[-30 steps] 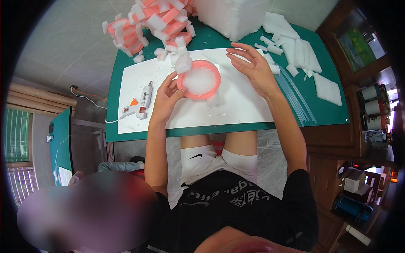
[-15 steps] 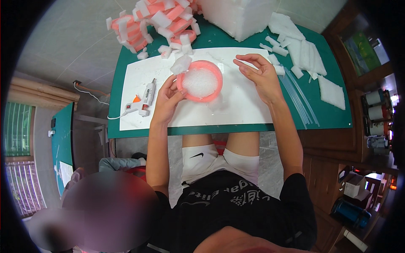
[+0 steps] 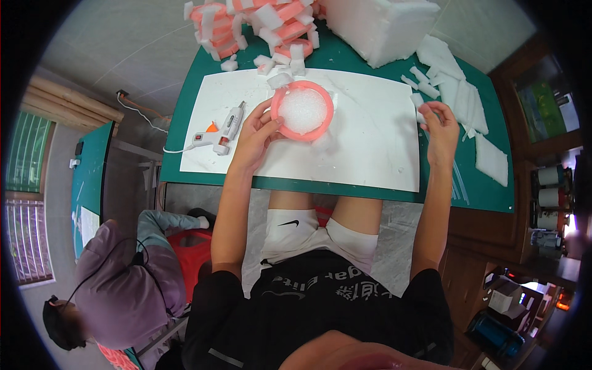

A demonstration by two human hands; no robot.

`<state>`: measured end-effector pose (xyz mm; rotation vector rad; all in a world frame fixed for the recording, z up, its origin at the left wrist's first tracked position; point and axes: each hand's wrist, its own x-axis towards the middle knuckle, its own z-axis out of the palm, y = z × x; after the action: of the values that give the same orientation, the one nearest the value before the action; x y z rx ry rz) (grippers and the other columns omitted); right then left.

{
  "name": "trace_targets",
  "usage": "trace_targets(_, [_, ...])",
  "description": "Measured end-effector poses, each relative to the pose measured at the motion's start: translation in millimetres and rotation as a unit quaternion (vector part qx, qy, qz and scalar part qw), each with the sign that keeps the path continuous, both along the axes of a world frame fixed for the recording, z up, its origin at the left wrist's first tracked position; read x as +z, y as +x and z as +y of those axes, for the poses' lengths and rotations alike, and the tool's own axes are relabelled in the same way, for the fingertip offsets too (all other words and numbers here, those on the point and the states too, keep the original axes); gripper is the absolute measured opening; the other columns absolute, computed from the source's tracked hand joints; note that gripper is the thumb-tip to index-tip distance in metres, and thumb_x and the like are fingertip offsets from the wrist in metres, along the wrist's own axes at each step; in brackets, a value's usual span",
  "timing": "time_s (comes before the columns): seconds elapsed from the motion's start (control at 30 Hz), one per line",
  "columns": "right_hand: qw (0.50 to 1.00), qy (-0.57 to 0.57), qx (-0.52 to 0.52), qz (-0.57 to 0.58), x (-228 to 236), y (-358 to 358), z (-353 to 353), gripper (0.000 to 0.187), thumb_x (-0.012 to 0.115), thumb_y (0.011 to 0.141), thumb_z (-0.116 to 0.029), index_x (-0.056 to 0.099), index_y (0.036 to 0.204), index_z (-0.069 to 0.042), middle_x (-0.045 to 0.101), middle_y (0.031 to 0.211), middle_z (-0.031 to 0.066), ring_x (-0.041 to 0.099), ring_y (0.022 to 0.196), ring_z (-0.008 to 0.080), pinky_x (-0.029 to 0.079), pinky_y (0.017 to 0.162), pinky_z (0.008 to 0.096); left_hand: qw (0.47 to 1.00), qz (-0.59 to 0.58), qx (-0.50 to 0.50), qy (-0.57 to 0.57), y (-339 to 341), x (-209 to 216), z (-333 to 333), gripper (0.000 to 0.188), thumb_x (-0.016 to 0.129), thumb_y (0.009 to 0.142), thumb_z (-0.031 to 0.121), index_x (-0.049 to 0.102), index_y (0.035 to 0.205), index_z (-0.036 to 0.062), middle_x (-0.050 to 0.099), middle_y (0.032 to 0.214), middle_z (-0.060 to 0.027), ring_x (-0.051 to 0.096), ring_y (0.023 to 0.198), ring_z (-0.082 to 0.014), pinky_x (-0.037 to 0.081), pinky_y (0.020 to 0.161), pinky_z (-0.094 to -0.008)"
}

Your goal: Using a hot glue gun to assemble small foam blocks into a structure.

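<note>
Pink foam ring (image 3: 328, 112) with a white filling (image 3: 303, 111), placed at the left grip, above the white sheet (image 3: 364, 163) on the green desk (image 3: 296, 184). Left hand (image 3: 254, 140): clamped on the ring's left side, thumb on the rim, fingers along the outer wall. Right hand (image 3: 441, 132): well apart from the ring, fingertips bunched beside a small white foam piece (image 3: 417, 100); from where I stand, I cannot tell whether they pinch it. A foam scrap (image 3: 280, 81) sits at the ring's far edge, just beyond the left grip. Left of that grip lies a hot-glue gun (image 3: 230, 128), nozzle pointing away from the person. Nearer the body than the right grip lie clear glue sticks (image 3: 459, 185); a flat foam pad (image 3: 491, 160) lies to its right. Handling note: the rim would probably dent under a hard squeeze, so light, even pressure at the left seems best, thumb clear of the filling; at the right, a foam piece is likely best taken by its edges.
</note>
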<state>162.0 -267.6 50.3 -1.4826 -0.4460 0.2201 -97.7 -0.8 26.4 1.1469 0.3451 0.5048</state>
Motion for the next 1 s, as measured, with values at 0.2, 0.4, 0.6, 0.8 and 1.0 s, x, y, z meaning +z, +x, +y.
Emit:
trace_targets(0.2, [0.992,-0.116,-0.027,-0.046,-13,14,-15,0.029,0.057,0.098,-0.013,0.06,0.125,-0.003,0.07,0.098,0.0038,0.064,0.096,0.0111,0.049,0.082,0.0241,1.0,0.005,0.011,-0.012,-1,-7,2,0.051,0.063,0.092,0.007,0.043,0.139,-0.001,0.066,0.116,-0.0129,0.067,0.099,-0.0175,0.056,0.085,-0.0334])
trace_targets(0.4, [0.956,-0.05,0.29,-0.007,-15,-59,51,0.048,0.058,0.098,-0.022,0.044,0.141,-0.004,0.062,0.124,0.0133,0.059,0.109,0.0168,0.043,0.1,0.0301,1.0,-0.004,-0.009,-0.002,13,-7,-15,0.055,0.065,0.091,0.005,0.042,0.14,-0.001,0.066,0.116,-0.0135,0.066,0.099,-0.0168,0.056,0.086,-0.0307])
trace_targets(0.6, [0.942,-0.007,0.324,0.087,-13,-77,86,0.054,0.069,0.088,-0.011,0.046,0.136,0.001,0.062,0.116,0.0118,0.06,0.107,0.0156,0.045,0.095,0.028,0.996,0.008,-0.018,0.09,6,-12,-15,0.064,0.068,0.088,0.001,0.037,0.143,-0.0006,0.062,0.123,-0.0147,0.064,0.103,-0.0178,0.055,0.086,-0.0316])
trace_targets(0.8, [0.959,-0.046,0.279,-0.018,-30,-74,93,0.049,0.073,0.085,-0.014,0.053,0.128,-0.001,0.065,0.111,0.0102,0.061,0.106,0.0163,0.046,0.094,0.0312,0.969,0.099,0.041,0.223,-32,9,-2,0.062,0.067,0.086,0.0,0.041,0.143,0.0053,0.06,0.125,-0.0134,0.062,0.103,-0.0163,0.054,0.084,-0.029])
trace_targets(1.0, [0.957,-0.105,0.214,-0.168,-25,-81,91,0.045,0.075,0.08,-0.015,0.06,0.12,0.0,0.067,0.114,0.014,0.064,0.108,0.024,0.047,0.096,0.0347,0.759,0.191,0.153,0.604,-97,3,63,0.051,0.052,0.077,-0.008,0.057,0.126,0.0037,0.058,0.129,-0.0142,0.057,0.115,-0.031,0.046,0.099,-0.0403])
